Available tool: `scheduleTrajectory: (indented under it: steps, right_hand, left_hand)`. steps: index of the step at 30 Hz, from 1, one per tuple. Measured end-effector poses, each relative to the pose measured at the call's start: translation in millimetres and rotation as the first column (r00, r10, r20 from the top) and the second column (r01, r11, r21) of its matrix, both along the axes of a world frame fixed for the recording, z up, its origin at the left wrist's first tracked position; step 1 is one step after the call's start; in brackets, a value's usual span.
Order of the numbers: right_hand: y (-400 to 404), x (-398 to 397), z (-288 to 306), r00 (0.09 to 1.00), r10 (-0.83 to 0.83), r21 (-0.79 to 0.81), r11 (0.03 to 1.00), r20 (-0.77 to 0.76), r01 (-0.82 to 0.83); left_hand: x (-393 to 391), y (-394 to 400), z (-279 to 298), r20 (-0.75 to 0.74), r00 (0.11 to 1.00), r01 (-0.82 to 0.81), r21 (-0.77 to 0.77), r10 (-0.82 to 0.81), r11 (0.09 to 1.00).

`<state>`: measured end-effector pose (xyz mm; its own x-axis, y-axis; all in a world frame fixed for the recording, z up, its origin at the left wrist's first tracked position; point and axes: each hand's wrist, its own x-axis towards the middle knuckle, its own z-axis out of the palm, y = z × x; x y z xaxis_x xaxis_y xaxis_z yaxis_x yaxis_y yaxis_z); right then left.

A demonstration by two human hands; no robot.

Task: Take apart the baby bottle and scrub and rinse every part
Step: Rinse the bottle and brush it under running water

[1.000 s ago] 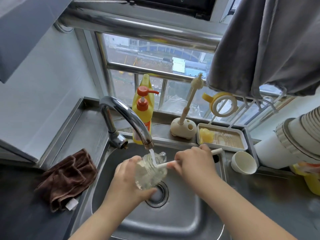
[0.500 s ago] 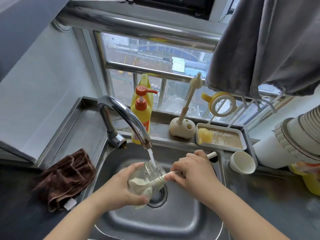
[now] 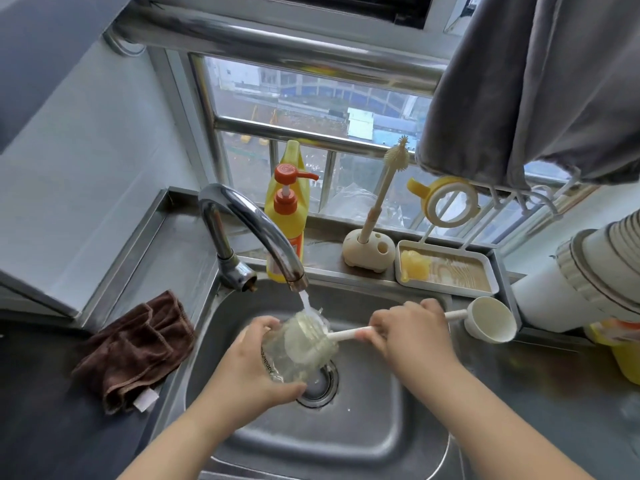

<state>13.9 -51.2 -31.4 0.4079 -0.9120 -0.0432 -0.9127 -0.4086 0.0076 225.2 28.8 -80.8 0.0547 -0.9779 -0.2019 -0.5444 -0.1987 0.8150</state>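
Key relation: clear glass baby bottle body [image 3: 294, 351] lies on its side at centre frame, over the drain, mouth turned toward frame right; the white long-handled bottle brush [image 3: 349, 332] enters that mouth along nearly the same line, so the scrubbing stroke runs left–right.
Long axis: bottle and brush handle both run from lower left to upper right, tilted slightly upward at the right.
Left hand [image 3: 249, 372]: wrapped round the bottle's base end from the lower left, thumb under the glass near the drain, holding it beneath the stream.
Right hand [image 3: 408, 336]: closed round the brush handle just right of the bottle mouth; the handle's free end shows beyond the knuckles.
Brush head: pale bristles visible through the glass, seated inside the neck end.
Water: thin stream from the curved chrome tap [image 3: 252, 233] falls on the bottle's upper shoulder.
Basin: stainless steel sink [image 3: 363, 438], round drain [image 3: 322, 386] directly beneath the bottle.
Nearest obstacle: small white cup [image 3: 490, 318] on the desk at right, just beside the handle's free end; a long outward pull would likely strike it.
Upper ledge: yellow detergent bottle with orange pump [image 3: 287, 216], cream brush stand holding a slim nipple brush [image 3: 369, 249], white tray with yellow sponge [image 3: 446, 271].
Left desk: crumpled brown cloth [image 3: 138, 348], well apart.
Stage (judged): bottle-body scrub under way; other parts not identifiable here.
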Motion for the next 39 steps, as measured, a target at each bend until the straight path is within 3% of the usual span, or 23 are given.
scheduleTrajectory:
  steps: [2,3,6,8,10,14,17,21,26,39]
  right_hand:
    - [2,5,1,1.000,0.019,-0.102,0.995,-0.022,-0.021]
    - [4,8,-2,0.999,0.013,-0.100,0.995,0.041,-0.009]
    - [12,9,-2,0.976,-0.066,0.128,0.991,0.208,0.039]
    - [14,2,-4,0.930,-0.167,0.298,0.952,0.328,0.065]
    - [19,-4,-8,0.903,-0.255,0.402,0.910,0.347,0.103]
    - [19,-8,-18,0.857,-0.392,0.536,0.827,0.335,0.169]
    - [16,-15,-13,0.865,-0.384,0.497,0.847,0.323,0.191]
    - [9,-30,2,0.958,-0.282,0.251,0.932,0.054,0.260]
    - [18,-44,2,0.923,-0.341,0.160,0.916,-0.180,0.369]
    - [69,-82,-1,0.840,-0.522,0.178,0.822,-0.146,0.541]
  left_hand:
    - [-3,-2,4,0.020,1.000,0.013,0.002,-0.013,1.000]
    - [-5,-4,4,0.022,1.000,0.018,0.003,-0.018,1.000]
    - [-1,-2,6,-0.039,0.999,-0.010,0.042,0.012,0.999]
    - [3,0,7,-0.167,0.984,-0.059,0.064,0.069,0.996]
    - [3,3,9,-0.338,0.932,-0.088,0.132,0.129,0.987]
    - [7,7,9,-0.630,0.752,0.011,0.306,0.194,0.952]
    - [12,4,7,-0.548,0.807,-0.053,0.303,0.220,0.951]
    - [9,-1,12,-0.240,0.953,-0.137,0.201,0.184,0.970]
    - [-5,-4,25,-0.017,0.992,-0.124,0.017,0.124,0.992]
    - [-50,-16,16,-0.151,0.986,-0.083,-0.038,0.076,0.996]
